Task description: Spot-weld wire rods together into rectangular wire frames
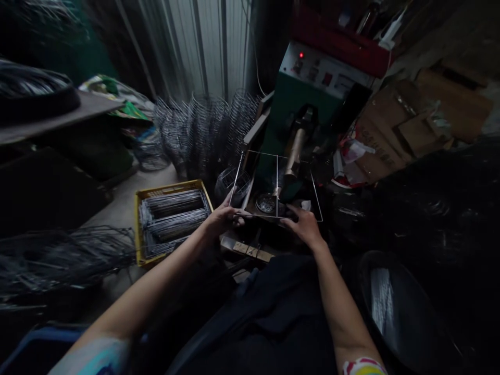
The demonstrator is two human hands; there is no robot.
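A rectangular wire frame [277, 179] with a cross wire down its middle is held out before me. My left hand [223, 217] is closed on its near left corner. Along the near wire, right of the middle bar, my right hand [303, 224] grips the frame, fingers pinched. Past the frame stands a green machine [269, 135] with a brass-coloured cylinder [296, 151] reaching down toward the wires; whether they touch I cannot tell. Below the frame sits a round dish [266, 202] of small shiny bits.
To the left is a yellow crate [137, 229] stacked with wire frames. Coiled wire racks [211, 122] stand behind it, with a heap of wire pieces [66, 255] at far left. Cardboard boxes [385, 140] lie right of the machine. A dark tub [414, 312] holding metal rods [382, 299] is at lower right.
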